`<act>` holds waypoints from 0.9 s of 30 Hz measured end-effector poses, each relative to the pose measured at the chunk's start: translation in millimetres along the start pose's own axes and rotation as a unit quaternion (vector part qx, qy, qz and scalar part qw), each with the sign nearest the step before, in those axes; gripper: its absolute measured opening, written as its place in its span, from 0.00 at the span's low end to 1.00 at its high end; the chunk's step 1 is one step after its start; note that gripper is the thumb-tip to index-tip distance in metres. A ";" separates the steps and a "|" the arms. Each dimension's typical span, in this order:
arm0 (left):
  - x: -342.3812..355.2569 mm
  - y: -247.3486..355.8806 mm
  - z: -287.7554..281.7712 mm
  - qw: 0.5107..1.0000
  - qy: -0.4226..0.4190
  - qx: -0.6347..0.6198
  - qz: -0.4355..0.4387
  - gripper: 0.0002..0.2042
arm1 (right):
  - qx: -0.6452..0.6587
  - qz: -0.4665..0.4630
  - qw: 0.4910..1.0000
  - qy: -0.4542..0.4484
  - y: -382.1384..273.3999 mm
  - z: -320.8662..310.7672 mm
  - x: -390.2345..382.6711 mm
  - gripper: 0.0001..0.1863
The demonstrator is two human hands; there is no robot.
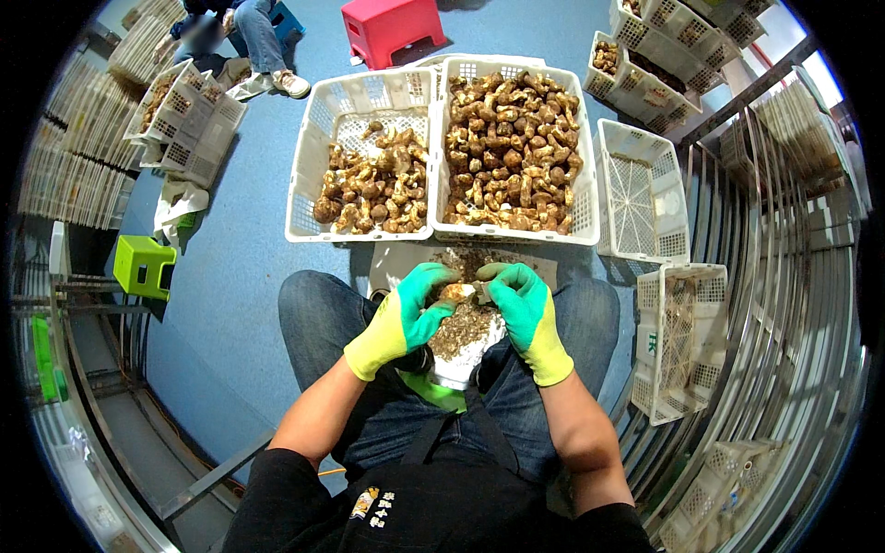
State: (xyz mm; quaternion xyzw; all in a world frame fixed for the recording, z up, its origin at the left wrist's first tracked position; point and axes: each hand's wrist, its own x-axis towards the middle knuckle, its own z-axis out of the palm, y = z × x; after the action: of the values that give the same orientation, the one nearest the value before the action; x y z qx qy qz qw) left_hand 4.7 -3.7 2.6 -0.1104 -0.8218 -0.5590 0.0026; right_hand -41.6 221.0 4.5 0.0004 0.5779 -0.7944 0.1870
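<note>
In my gloved left hand point(406, 313) is a mushroom point(455, 292) with a brown and pale, dirt-marked surface, its white end turned right. My right hand point(527, 311), in a matching green and yellow glove, is closed with its fingertips at that white end. Something small and greyish shows at those fingertips, too small to name. Below both hands, dark crumbs and soil point(461, 336) lie on a whitish sheet between my knees. Ahead stand two white plastic crates of mushrooms: the right crate point(590, 198) is full, the left crate point(304, 198) part filled.
More white crates, an upright one point(645, 189) and one on its side point(678, 341), stand at my right beside metal racking point(774, 276). A red stool point(392, 32) and a green stool point(143, 267) are on the blue floor. Another person point(258, 37) sits far left near stacked crates point(189, 129).
</note>
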 end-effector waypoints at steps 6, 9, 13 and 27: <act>2.7 16.9 -7.4 0.998 -0.001 0.062 0.005 0.25 | -0.067 0.030 0.997 -0.032 -7.6 3.8 -0.1 0.07; 2.3 20.0 -8.6 0.998 0.004 0.066 -0.002 0.26 | -0.064 0.050 0.997 -0.009 -15.1 8.0 -0.8 0.07; 2.8 19.1 -8.2 0.998 0.009 0.068 0.006 0.26 | -0.011 0.014 1.000 0.008 -1.0 2.8 -0.8 0.07; 100.7 -69.0 -101.7 0.935 -0.007 0.266 -0.234 0.22 | -0.404 -0.204 0.884 -0.115 42.4 -6.5 12.7 0.11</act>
State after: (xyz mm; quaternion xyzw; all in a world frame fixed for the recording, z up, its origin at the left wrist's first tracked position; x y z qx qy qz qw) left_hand -118.4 -103.3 -9.8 0.0857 -0.9431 -0.3037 -0.1048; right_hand -42.2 212.2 -39.4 -0.2849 0.8107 -0.5067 0.0699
